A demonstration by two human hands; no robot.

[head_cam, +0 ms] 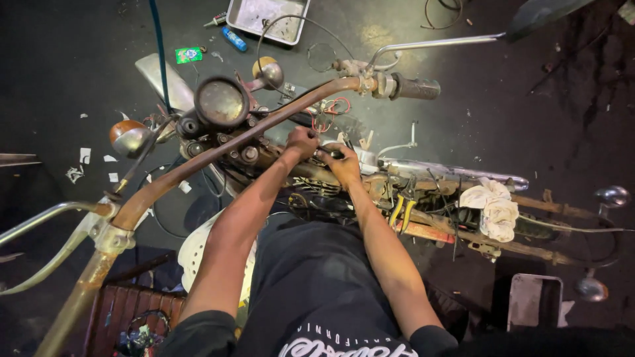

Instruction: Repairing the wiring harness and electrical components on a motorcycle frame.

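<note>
We see both bare hands down in the middle of a stripped, rusty old motorcycle frame (463, 231), just behind its long rusted handlebar (218, 149). The left hand (302, 142) is curled into a closed fist against the frame's neck, just under the handlebar; what it grips is hidden by the fingers, so we cannot tell. The right hand (344, 165) lies just beside it, fingers bent over a small dark part (329, 153) on top of the frame, touching it; we cannot tell how firmly it is held.

A round rusty speedometer dial (221, 101) sits just ahead of the handlebar. Yellow-handled pliers (401, 210) hang on the frame near the right forearm, and a crumpled white rag (493, 208) rests farther along its rear part. On the dark floor beyond the handlebar lies a shallow grey metal tray (268, 18), with a small blue tube (234, 39) beside it.
</note>
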